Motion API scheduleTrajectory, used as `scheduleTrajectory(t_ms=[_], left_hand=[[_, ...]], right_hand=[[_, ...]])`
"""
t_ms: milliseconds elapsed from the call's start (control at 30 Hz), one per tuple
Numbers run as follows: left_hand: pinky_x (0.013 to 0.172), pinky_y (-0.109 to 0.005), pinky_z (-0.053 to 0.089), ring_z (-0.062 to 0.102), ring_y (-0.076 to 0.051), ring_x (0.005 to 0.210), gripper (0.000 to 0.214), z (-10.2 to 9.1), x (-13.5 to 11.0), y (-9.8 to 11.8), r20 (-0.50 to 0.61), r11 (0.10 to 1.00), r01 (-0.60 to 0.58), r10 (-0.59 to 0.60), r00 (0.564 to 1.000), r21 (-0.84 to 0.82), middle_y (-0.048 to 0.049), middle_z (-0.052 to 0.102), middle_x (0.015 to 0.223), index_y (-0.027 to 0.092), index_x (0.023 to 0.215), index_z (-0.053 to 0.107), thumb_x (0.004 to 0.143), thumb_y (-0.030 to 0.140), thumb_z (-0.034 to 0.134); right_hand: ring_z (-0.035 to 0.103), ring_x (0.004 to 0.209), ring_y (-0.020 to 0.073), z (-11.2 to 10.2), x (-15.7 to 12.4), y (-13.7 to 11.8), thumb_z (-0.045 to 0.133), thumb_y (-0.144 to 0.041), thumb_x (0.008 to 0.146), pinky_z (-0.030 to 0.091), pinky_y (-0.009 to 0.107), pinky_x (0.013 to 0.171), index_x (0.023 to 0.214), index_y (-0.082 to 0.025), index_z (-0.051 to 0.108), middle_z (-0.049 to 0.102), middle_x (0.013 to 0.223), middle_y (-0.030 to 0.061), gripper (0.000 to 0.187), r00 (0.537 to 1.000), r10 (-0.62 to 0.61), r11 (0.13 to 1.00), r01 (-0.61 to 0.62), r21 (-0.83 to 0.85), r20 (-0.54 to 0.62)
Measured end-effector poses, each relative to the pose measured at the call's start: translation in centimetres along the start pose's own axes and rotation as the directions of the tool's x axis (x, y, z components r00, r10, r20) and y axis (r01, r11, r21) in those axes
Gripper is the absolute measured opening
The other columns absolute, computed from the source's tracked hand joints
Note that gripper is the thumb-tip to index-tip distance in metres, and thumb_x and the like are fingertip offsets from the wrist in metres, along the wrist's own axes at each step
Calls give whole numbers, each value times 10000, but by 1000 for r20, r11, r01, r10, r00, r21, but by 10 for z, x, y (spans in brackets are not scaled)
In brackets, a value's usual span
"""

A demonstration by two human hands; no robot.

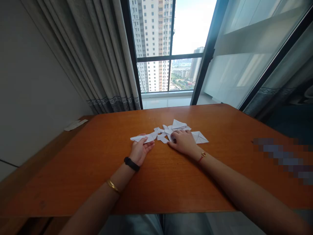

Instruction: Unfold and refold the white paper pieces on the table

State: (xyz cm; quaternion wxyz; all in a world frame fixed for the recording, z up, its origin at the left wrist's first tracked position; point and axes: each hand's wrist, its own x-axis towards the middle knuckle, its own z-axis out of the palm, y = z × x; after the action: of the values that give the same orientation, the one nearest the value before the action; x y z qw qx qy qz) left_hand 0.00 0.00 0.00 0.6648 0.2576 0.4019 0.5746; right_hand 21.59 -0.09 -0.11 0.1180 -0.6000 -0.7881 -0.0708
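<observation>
A folded white paper figure (168, 132) with several pointed arms lies on the brown wooden table (156, 182), a little beyond its middle. My left hand (140, 150) pinches the figure's long left arm between thumb and fingers. My right hand (183, 142) lies palm down on the figure's middle, fingers pressed onto the paper. Part of the paper is hidden under that hand. A black band and a gold bangle sit on my left wrist, a thin red bracelet on my right.
White paper scraps (74, 125) lie on a lower ledge at the far left. Grey curtains (97, 65) hang behind the table, beside a tall window (168, 49). A blurred patch (283, 156) covers the table's right side.
</observation>
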Motion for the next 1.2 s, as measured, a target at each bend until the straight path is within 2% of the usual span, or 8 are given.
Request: scheduleTrajectory(t_ms=[200, 400, 567, 700, 867, 1033, 1133, 1200], left_hand=[[613, -279, 574, 677, -148, 615, 287, 1, -1, 2, 6, 1000, -10, 10, 1000, 10, -70, 683, 803, 166, 1077, 464, 817, 82, 551], [612, -270, 574, 684, -150, 635, 331, 2, -4, 4, 64, 999, -6, 4, 998, 38, -69, 689, 842, 182, 1090, 446, 805, 112, 599], [634, -265, 574, 696, -156, 684, 308, 4, -7, 1, 168, 994, 25, -42, 985, 104, -83, 693, 918, 195, 1044, 448, 808, 167, 644], [634, -256, 572, 698, -158, 699, 337, 3, -8, 0, 180, 990, 38, -62, 982, 134, -74, 687, 932, 199, 1033, 450, 788, 191, 681], [645, -253, 571, 700, -161, 718, 397, 1, -8, -2, 216, 986, 56, -90, 972, 158, -78, 684, 947, 202, 1043, 449, 757, 224, 723], [641, -258, 576, 700, -169, 726, 417, -1, -6, -5, 235, 977, 78, -125, 964, 198, -86, 685, 945, 202, 1054, 449, 753, 254, 734], [635, -258, 577, 700, -172, 726, 432, -1, -6, -5, 244, 975, 79, -130, 961, 210, -89, 683, 948, 202, 1064, 443, 751, 259, 736], [632, -260, 579, 700, -173, 720, 458, 0, -8, -4, 255, 973, 78, -134, 958, 218, -90, 680, 948, 203, 1079, 437, 742, 257, 743]], right_hand=[[605, 800, 208, -9, 0, 11, 411, -272, 927, 367, 290, 674, 875, -164, 652, 682, 912, 110, 269, 997, -60, 996, 64, -62, 53], [534, 922, 238, -21, -1, 23, 382, -269, 952, 356, 326, 734, 920, -161, 666, 646, 1022, 120, 306, 939, 80, 992, -107, -62, -335], [518, 876, 228, -21, 0, 28, 400, -337, 941, 352, 325, 701, 897, -186, 683, 633, 947, 93, 324, 864, 246, 969, -214, 124, -440], [547, 860, 216, -9, 7, 41, 482, -417, 881, 386, 316, 714, 837, -172, 703, 634, 946, 90, 332, 830, 412, 868, -232, 439, -376], [565, 716, 199, 0, 12, 53, 516, -536, 807, 416, 303, 643, 758, -142, 706, 649, 772, 76, 440, 808, 570, 603, -288, 745, -150], [563, 784, 223, -8, 10, 55, 642, -542, 696, 424, 319, 662, 647, -164, 673, 650, 827, 95, 383, 777, 574, 712, -318, 626, -258], [534, 596, 163, -10, 12, 55, 621, -593, 700, 406, 271, 532, 650, -153, 634, 605, 642, 46, 443, 777, 626, 431, -278, 858, -63], [500, 542, 130, -9, 13, 53, 632, -612, 684, 383, 242, 486, 692, -149, 627, 582, 608, 18, 462, 742, 669, 253, -179, 951, -38]])
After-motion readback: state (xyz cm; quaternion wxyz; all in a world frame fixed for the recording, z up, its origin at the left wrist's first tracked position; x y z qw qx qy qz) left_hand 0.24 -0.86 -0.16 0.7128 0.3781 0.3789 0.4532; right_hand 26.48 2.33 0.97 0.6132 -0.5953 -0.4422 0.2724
